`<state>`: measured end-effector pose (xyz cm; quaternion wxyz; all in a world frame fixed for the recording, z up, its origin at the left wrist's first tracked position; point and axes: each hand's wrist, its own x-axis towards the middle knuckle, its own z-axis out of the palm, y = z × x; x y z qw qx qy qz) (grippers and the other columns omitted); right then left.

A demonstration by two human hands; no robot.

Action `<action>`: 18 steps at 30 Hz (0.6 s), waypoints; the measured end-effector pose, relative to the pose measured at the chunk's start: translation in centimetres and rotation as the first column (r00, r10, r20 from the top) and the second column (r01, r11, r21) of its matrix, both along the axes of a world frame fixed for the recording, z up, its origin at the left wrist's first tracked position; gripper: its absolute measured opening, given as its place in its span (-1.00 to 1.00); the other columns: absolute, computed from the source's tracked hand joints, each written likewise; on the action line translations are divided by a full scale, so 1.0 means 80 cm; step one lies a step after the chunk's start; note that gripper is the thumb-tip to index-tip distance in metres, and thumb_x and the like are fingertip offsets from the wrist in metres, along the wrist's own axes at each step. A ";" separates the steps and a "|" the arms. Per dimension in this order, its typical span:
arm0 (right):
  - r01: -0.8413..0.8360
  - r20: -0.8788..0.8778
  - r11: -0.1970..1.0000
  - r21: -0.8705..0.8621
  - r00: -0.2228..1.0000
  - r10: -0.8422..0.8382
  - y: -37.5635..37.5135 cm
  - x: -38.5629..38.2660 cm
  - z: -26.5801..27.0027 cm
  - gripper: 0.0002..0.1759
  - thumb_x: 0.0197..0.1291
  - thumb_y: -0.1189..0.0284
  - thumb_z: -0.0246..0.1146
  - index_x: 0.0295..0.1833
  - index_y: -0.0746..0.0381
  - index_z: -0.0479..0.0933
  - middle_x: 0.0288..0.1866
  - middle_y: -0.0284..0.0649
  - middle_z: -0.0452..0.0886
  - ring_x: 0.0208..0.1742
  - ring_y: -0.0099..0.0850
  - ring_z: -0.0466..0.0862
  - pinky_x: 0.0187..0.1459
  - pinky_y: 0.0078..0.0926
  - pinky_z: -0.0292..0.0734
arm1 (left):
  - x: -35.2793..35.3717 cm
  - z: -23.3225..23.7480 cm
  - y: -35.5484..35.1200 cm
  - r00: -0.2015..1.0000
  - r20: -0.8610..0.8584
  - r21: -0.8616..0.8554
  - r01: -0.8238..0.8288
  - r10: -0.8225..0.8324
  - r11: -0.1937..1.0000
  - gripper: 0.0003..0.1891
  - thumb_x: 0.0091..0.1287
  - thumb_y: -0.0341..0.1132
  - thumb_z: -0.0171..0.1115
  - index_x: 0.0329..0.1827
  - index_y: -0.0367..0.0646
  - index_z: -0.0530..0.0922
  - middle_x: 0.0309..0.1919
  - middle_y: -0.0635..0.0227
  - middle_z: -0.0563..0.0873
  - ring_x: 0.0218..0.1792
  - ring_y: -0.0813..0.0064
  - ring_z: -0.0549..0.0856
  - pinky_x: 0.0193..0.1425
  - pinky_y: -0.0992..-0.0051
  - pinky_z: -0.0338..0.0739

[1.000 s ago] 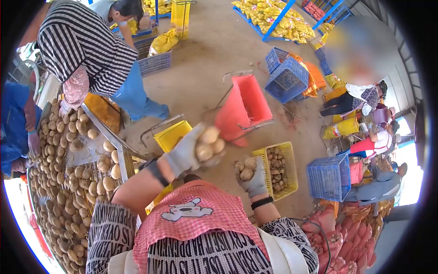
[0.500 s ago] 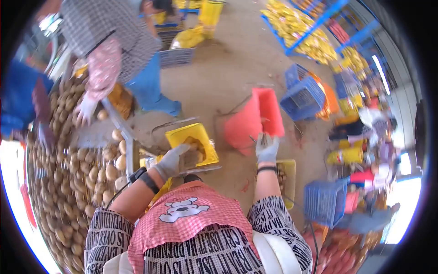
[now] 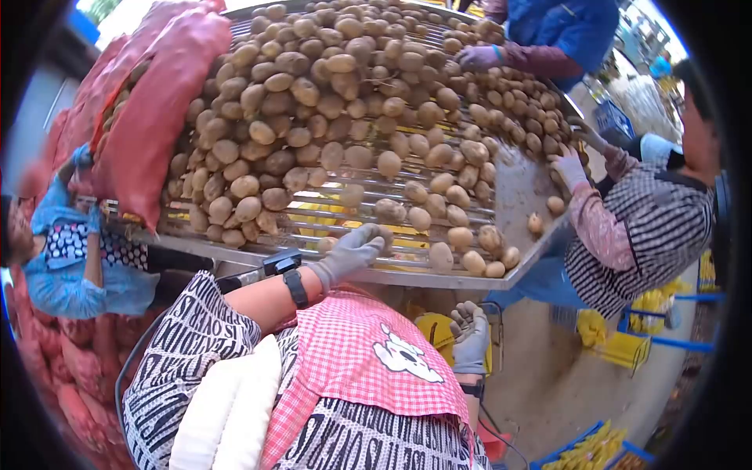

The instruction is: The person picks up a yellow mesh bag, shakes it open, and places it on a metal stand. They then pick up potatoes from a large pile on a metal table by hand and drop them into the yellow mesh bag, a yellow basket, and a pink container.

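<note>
My left hand [image 3: 352,254], in a grey glove, reaches over the near edge of a slatted metal sorting table [image 3: 392,276]. Its fingers close round a brown potato [image 3: 383,237], partly hidden by the glove. Many loose potatoes [image 3: 274,102] are heaped and spread across the slats. Lower and to the right, my right hand [image 3: 470,338], also gloved, is held palm up beside the table, its fingers apart and slightly bent with nothing visible in them. A yellow container [image 3: 435,329] shows partly behind it.
A co-worker in a checked top [image 3: 642,227] stands at the right end, gloved hands at the potatoes. Another in blue [image 3: 564,35] reaches in from the far side. A person in light blue [image 3: 70,266] is at the left, by a large red sack [image 3: 157,117].
The view has swung from the floor bins to the table. My left hand has left the yellow basket for the potatoes; my right hand has come away from the red bin.
</note>
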<state>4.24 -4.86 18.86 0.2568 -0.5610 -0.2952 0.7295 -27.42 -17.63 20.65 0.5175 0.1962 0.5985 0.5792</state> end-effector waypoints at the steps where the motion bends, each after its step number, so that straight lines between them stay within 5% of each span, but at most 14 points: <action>1: -0.053 0.006 0.999 0.008 0.999 0.053 0.015 -0.022 0.011 -0.56 0.53 0.11 0.03 0.22 0.21 0.53 -0.01 -0.26 0.71 -0.08 -0.45 0.73 -0.17 -0.56 0.65 | -0.014 0.002 -0.023 0.996 -0.061 -0.061 -0.066 0.062 0.996 -0.74 0.59 -0.36 0.02 0.23 -0.24 0.51 0.00 0.42 0.66 0.00 0.64 0.61 0.17 0.55 0.53; 3: -0.241 0.087 0.939 0.246 0.970 0.226 0.037 -0.073 0.031 -0.58 0.54 0.14 0.04 0.22 0.22 0.53 -0.03 -0.25 0.70 -0.07 -0.46 0.73 -0.16 -0.58 0.64 | -0.043 -0.020 -0.080 0.915 -0.332 -0.053 -0.259 0.228 0.964 -0.73 0.51 -0.39 0.10 0.20 -0.25 0.53 -0.01 0.35 0.67 0.06 0.47 0.63 0.26 0.46 0.50; 5: -0.334 0.051 0.905 0.263 0.942 0.333 0.051 -0.136 0.051 -0.63 0.54 0.22 0.07 0.20 0.24 0.55 -0.02 -0.26 0.69 -0.06 -0.46 0.73 -0.15 -0.61 0.63 | -0.071 0.000 -0.128 0.476 -0.830 0.122 -0.354 0.291 0.927 -0.72 0.40 -0.42 0.19 0.15 -0.25 0.58 0.00 0.23 0.68 0.09 0.31 0.65 0.29 0.36 0.50; 7: -0.531 0.103 0.765 0.364 0.839 0.534 0.044 -0.206 0.069 -0.71 0.53 0.31 0.10 0.17 0.24 0.56 -0.04 -0.28 0.68 -0.08 -0.47 0.72 -0.12 -0.60 0.62 | -0.101 0.010 -0.173 0.254 -0.892 0.219 -0.483 0.375 0.848 -0.66 0.32 -0.43 0.26 0.16 -0.23 0.60 0.13 0.04 0.66 0.23 0.10 0.60 0.42 0.24 0.43; 9: -0.664 0.058 0.630 0.401 0.705 0.706 0.029 -0.267 0.071 -0.76 0.53 0.37 0.11 0.14 0.22 0.57 -0.07 -0.30 0.67 -0.06 -0.52 0.69 -0.08 -0.58 0.60 | -0.134 -0.009 -0.224 0.104 -0.897 0.269 -0.640 0.429 0.719 -0.61 0.31 -0.38 0.31 0.20 -0.25 0.58 0.15 0.03 0.65 0.25 0.09 0.59 0.45 0.25 0.40; 11: -0.793 0.152 0.349 0.500 0.477 0.865 0.000 -0.329 0.076 -0.76 0.52 0.37 0.12 0.12 0.24 0.58 -0.08 -0.34 0.65 -0.03 -0.55 0.66 -0.01 -0.57 0.57 | -0.159 -0.001 -0.263 -0.065 -0.919 0.291 -0.776 0.388 0.559 -0.52 0.28 -0.29 0.41 0.24 -0.26 0.55 0.22 0.01 0.60 0.30 0.07 0.55 0.47 0.21 0.36; 13: -0.785 0.395 -0.022 0.620 0.288 0.872 -0.031 -0.378 0.079 -0.72 0.44 0.36 0.19 0.12 0.29 0.58 0.03 -0.23 0.65 0.08 -0.36 0.66 0.12 -0.45 0.55 | -0.192 -0.015 -0.294 0.023 -0.887 0.237 -0.834 0.460 0.499 -0.44 0.26 -0.20 0.44 0.29 -0.24 0.53 0.26 0.01 0.57 0.33 0.05 0.52 0.49 0.20 0.33; 15: -0.687 0.526 -0.184 0.703 0.328 0.785 -0.048 -0.421 0.053 -0.67 0.37 0.35 0.23 0.15 0.30 0.56 0.08 -0.13 0.64 0.14 -0.24 0.64 0.19 -0.36 0.52 | -0.218 -0.028 -0.319 0.103 -0.838 0.180 -0.876 0.536 0.448 -0.36 0.25 -0.10 0.47 0.34 -0.22 0.50 0.30 0.00 0.54 0.36 0.04 0.49 0.51 0.18 0.31; 16: -0.572 0.614 -0.335 0.749 0.406 0.677 -0.050 -0.441 0.043 -0.60 0.31 0.35 0.27 0.19 0.32 0.55 0.14 -0.03 0.63 0.20 -0.12 0.62 0.26 -0.27 0.49 | -0.228 -0.030 -0.329 0.064 -0.954 0.088 -0.875 0.294 0.476 -0.31 0.27 -0.02 0.44 0.38 -0.20 0.46 0.34 0.02 0.51 0.35 0.06 0.51 0.50 0.20 0.32; 17: -0.569 0.621 -0.350 0.744 0.396 0.677 -0.047 -0.461 0.036 -0.60 0.31 0.35 0.27 0.19 0.32 0.55 0.14 -0.03 0.63 0.20 -0.12 0.62 0.26 -0.27 0.49 | -0.237 -0.035 -0.334 0.028 -0.999 -0.011 -0.878 0.028 0.478 -0.27 0.30 0.06 0.41 0.43 -0.17 0.43 0.37 0.05 0.48 0.33 0.08 0.52 0.49 0.22 0.33; 18: -0.565 0.611 -0.326 0.758 0.441 0.657 -0.046 -0.479 0.032 -0.55 0.26 0.34 0.29 0.22 0.31 0.53 0.21 0.05 0.58 0.25 -0.04 0.57 0.32 -0.21 0.44 | -0.242 -0.030 -0.335 0.097 -0.994 -0.109 -0.871 -0.049 0.479 -0.21 0.31 0.20 0.33 0.48 -0.09 0.39 0.40 0.04 0.45 0.39 0.05 0.48 0.52 0.23 0.28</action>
